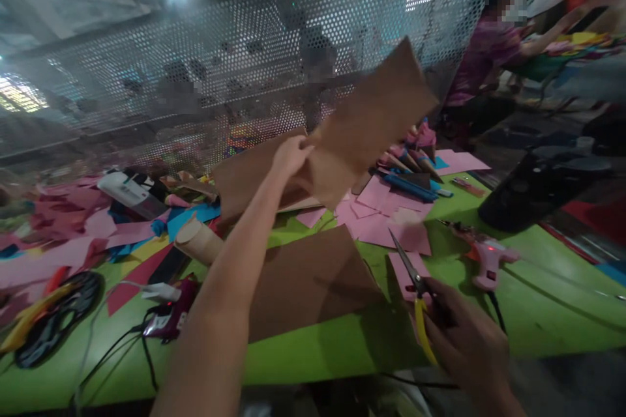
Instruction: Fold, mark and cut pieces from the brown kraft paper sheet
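My left hand [291,155] is stretched forward over the green table [313,355] and grips a large brown paper sheet [372,118], held up and tilted. My right hand [464,337] is low at the near right and holds yellow-handled scissors [415,293] with the blades pointing up and away. Another brown sheet [308,280] lies flat on the table between my arms. Pink paper pieces [376,218] lie just past the scissors.
A pink glue gun [486,259] lies at the right with its cord. A cardboard tube [198,240], a white glue gun [124,190] and coloured paper scraps crowd the left. A perforated metal screen [235,58] stands behind. A person [484,58] sits far right.
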`<action>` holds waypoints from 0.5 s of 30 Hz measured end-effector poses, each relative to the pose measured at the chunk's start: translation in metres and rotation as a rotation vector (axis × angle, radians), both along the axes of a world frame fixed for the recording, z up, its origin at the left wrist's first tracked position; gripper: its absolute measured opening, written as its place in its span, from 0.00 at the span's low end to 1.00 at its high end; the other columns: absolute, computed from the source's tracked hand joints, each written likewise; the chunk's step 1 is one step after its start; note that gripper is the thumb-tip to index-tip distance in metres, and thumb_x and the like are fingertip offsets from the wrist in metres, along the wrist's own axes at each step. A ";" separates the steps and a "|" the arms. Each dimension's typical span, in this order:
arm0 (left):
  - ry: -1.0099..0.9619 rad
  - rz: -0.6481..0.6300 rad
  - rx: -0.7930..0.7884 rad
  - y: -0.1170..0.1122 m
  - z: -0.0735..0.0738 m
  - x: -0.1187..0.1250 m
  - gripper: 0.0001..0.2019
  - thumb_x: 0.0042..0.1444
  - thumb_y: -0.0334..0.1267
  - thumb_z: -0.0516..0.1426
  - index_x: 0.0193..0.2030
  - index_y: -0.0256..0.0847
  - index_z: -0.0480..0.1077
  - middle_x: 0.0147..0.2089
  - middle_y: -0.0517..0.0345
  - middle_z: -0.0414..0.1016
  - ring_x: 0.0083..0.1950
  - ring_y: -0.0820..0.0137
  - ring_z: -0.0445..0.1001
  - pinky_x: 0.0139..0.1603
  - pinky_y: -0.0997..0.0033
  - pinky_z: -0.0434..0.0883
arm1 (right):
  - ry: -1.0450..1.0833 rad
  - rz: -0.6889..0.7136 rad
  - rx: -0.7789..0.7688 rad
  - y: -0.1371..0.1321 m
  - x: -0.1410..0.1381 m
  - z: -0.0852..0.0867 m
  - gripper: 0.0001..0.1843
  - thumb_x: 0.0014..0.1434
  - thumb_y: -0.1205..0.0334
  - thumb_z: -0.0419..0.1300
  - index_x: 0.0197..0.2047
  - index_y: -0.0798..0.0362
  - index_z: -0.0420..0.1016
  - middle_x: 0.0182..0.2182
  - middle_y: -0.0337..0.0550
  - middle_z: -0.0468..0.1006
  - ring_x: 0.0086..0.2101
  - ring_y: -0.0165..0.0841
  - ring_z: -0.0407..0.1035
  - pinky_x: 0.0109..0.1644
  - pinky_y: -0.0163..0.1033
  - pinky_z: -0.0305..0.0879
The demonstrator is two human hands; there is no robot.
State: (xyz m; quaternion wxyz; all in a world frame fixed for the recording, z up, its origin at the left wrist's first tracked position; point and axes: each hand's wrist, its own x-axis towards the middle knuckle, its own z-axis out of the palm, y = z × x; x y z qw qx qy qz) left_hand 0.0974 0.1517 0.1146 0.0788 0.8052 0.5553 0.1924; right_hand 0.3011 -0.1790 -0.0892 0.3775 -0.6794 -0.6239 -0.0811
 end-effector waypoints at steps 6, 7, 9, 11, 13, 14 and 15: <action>0.205 0.446 0.031 0.025 0.009 -0.087 0.19 0.67 0.38 0.52 0.61 0.42 0.72 0.63 0.43 0.76 0.65 0.50 0.72 0.62 0.51 0.68 | 0.180 -0.110 -0.030 -0.002 -0.004 0.004 0.21 0.64 0.45 0.58 0.50 0.51 0.79 0.33 0.46 0.85 0.27 0.39 0.77 0.31 0.41 0.69; 0.234 0.495 0.032 0.024 0.007 -0.095 0.21 0.66 0.38 0.52 0.64 0.42 0.69 0.64 0.41 0.75 0.65 0.48 0.71 0.63 0.47 0.67 | 0.213 -0.117 -0.043 -0.002 -0.005 0.007 0.21 0.63 0.45 0.58 0.50 0.50 0.79 0.33 0.45 0.85 0.27 0.39 0.77 0.30 0.41 0.70; 0.276 0.525 0.108 0.015 0.001 -0.101 0.29 0.64 0.39 0.54 0.71 0.40 0.61 0.69 0.37 0.69 0.69 0.45 0.66 0.65 0.41 0.63 | 0.285 -0.120 -0.068 -0.002 -0.005 0.011 0.21 0.62 0.45 0.59 0.50 0.50 0.79 0.33 0.45 0.85 0.28 0.39 0.78 0.30 0.41 0.71; 0.302 0.455 0.164 -0.002 -0.004 -0.095 0.36 0.63 0.40 0.56 0.76 0.38 0.52 0.73 0.35 0.62 0.72 0.44 0.61 0.68 0.40 0.60 | 0.370 -0.116 -0.089 0.001 -0.002 0.016 0.21 0.60 0.45 0.61 0.49 0.50 0.79 0.35 0.45 0.86 0.30 0.39 0.79 0.31 0.39 0.71; 0.311 0.293 0.137 -0.028 -0.011 -0.084 0.34 0.65 0.42 0.55 0.76 0.40 0.52 0.76 0.38 0.58 0.74 0.46 0.58 0.70 0.42 0.59 | 0.440 -0.119 -0.108 0.005 0.002 0.020 0.22 0.58 0.43 0.61 0.47 0.50 0.79 0.35 0.45 0.85 0.30 0.39 0.79 0.31 0.38 0.71; 0.318 0.188 0.095 -0.044 -0.016 -0.078 0.33 0.66 0.43 0.54 0.76 0.41 0.52 0.77 0.41 0.55 0.76 0.48 0.57 0.71 0.43 0.58 | 0.462 -0.125 -0.119 0.007 0.004 0.023 0.23 0.58 0.42 0.61 0.47 0.50 0.79 0.34 0.45 0.85 0.30 0.39 0.79 0.30 0.38 0.71; 0.333 0.071 0.043 -0.063 -0.022 -0.074 0.32 0.67 0.44 0.53 0.76 0.43 0.52 0.78 0.43 0.53 0.77 0.50 0.55 0.72 0.44 0.57 | 0.474 -0.135 -0.129 0.010 0.005 0.025 0.24 0.58 0.40 0.61 0.46 0.51 0.79 0.32 0.44 0.85 0.29 0.38 0.78 0.29 0.38 0.70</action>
